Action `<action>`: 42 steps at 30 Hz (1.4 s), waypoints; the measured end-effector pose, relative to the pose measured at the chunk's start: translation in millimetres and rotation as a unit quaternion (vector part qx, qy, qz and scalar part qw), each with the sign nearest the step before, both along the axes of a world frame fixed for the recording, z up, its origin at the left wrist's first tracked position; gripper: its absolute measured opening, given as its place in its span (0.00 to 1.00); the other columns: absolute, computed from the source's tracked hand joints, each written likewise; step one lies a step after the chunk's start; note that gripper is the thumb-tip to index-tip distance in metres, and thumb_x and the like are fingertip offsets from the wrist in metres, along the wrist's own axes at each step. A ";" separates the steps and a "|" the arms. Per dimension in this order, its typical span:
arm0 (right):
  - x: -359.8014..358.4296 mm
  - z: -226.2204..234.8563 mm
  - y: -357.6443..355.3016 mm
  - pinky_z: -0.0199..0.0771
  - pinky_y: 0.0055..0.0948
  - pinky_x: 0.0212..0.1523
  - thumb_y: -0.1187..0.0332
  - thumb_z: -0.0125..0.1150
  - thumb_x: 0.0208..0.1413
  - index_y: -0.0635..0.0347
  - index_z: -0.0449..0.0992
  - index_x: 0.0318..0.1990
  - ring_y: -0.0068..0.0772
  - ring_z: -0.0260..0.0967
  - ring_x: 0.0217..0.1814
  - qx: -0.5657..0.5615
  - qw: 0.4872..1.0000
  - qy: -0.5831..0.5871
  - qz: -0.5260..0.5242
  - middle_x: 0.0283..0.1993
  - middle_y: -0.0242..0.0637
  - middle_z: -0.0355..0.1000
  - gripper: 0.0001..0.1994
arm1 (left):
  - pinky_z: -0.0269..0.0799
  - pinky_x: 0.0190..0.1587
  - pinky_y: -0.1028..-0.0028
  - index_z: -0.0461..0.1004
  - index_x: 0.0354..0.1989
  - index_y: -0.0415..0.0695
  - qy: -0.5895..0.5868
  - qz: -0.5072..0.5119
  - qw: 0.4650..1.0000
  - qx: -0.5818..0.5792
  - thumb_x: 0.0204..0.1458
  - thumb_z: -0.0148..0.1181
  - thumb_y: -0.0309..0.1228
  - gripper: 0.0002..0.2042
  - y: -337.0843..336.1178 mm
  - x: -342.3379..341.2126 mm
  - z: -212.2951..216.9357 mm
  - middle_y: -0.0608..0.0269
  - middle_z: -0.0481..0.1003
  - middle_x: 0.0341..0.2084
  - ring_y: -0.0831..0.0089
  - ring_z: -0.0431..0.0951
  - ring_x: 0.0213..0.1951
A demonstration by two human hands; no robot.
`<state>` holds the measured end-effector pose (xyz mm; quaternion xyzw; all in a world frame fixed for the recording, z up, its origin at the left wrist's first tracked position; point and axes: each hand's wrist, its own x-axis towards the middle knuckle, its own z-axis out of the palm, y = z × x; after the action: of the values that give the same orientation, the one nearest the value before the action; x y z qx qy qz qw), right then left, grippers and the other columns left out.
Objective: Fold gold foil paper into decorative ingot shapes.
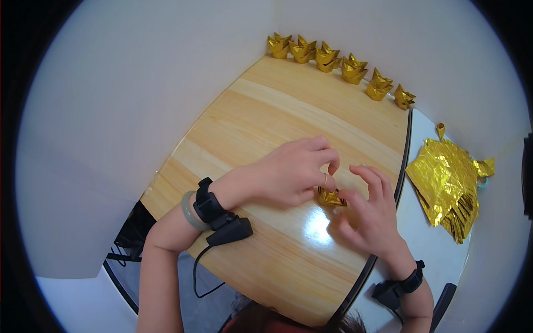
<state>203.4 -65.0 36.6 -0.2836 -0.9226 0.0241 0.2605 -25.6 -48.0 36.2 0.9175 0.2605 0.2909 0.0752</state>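
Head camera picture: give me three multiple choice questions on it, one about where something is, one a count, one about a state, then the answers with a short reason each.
1. Where does the stack of gold foil sheets lie?
A. On the white surface to the person's right
B. In the middle of the wooden table
C. Under the left wrist

2. How many folded gold paper pieces stand in the row at the far edge of the wooden table?
A. Three
B. Six
C. Nine

3. What are the left hand and the right hand doing?
A. Resting flat and apart
B. Both pinching one small gold paper piece
C. Lifting the foil stack

Answers: 1 A, the stack lies beyond the wooden table's dark rim. 2 B, six can be counted along the wall. 3 B, fingertips of both hands meet on the piece.
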 end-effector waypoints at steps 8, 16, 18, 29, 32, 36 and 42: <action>-2.5 -0.5 1.8 0.60 0.44 0.57 0.69 0.59 0.32 0.54 0.73 0.34 0.52 0.55 0.60 0.010 1.000 -0.018 -0.006 0.57 0.42 0.60 0.14 | 0.69 0.39 0.66 0.74 0.26 0.46 0.019 0.001 1.000 0.008 0.34 0.61 0.25 0.07 1.5 -0.6 -5.3 0.65 0.70 0.32 0.62 0.69 0.39; -2.3 -2.6 2.5 0.61 0.44 0.56 0.73 0.59 0.31 0.54 0.73 0.33 0.51 0.56 0.60 0.012 0.999 -0.039 0.001 0.56 0.42 0.61 0.15 | 0.69 0.40 0.65 0.75 0.24 0.46 0.042 -0.006 0.999 0.008 0.34 0.60 0.25 0.05 2.1 -2.3 -6.0 0.66 0.70 0.33 0.62 0.69 0.40; -2.8 -2.3 2.1 0.61 0.45 0.56 0.73 0.59 0.31 0.55 0.73 0.33 0.52 0.56 0.59 -0.009 1.000 -0.005 -0.002 0.55 0.43 0.61 0.15 | 0.69 0.41 0.66 0.75 0.25 0.46 -0.009 0.002 1.000 0.014 0.34 0.59 0.23 0.07 1.9 -3.0 -6.1 0.66 0.71 0.34 0.62 0.69 0.41; 0.3 1.7 3.7 0.62 0.44 0.54 0.69 0.60 0.34 0.55 0.74 0.33 0.51 0.59 0.55 -0.009 1.000 -0.008 0.005 0.53 0.45 0.62 0.13 | 0.69 0.42 0.64 0.75 0.27 0.46 0.024 0.011 1.000 0.000 0.33 0.57 0.22 0.09 5.5 -4.8 -4.1 0.64 0.70 0.36 0.61 0.68 0.42; 0.7 0.6 4.4 0.67 0.38 0.45 0.70 0.65 0.36 0.53 0.76 0.31 0.43 0.65 0.46 0.045 0.999 0.005 -0.006 0.45 0.39 0.67 0.10 | 0.68 0.44 0.64 0.75 0.29 0.46 0.028 0.010 0.999 -0.018 0.34 0.57 0.22 0.10 4.9 -3.5 -0.8 0.64 0.70 0.37 0.61 0.68 0.43; 11.7 3.0 0.9 0.69 0.27 0.30 0.75 0.66 0.41 0.55 0.77 0.31 0.34 0.69 0.34 -0.014 1.000 0.011 -0.010 0.33 0.32 0.70 0.08 | 0.65 0.50 0.64 0.76 0.35 0.46 -0.143 0.033 0.989 -0.026 0.38 0.56 0.22 0.13 6.4 -0.2 -2.4 0.62 0.70 0.38 0.59 0.68 0.43; 47.8 51.3 47.0 0.72 0.24 0.29 0.79 0.65 0.46 0.60 0.76 0.34 0.29 0.72 0.30 -0.095 0.984 0.109 -0.104 0.30 0.37 0.73 0.07 | 0.61 0.55 0.62 0.75 0.40 0.46 -0.106 0.119 0.973 -0.167 0.45 0.55 0.24 0.12 13.0 -2.2 -31.6 0.57 0.68 0.44 0.57 0.63 0.51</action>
<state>251.2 -18.0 87.9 -0.3973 -0.8477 0.1150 0.3322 -27.8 -35.0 4.7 0.8181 0.4037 0.3459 0.2195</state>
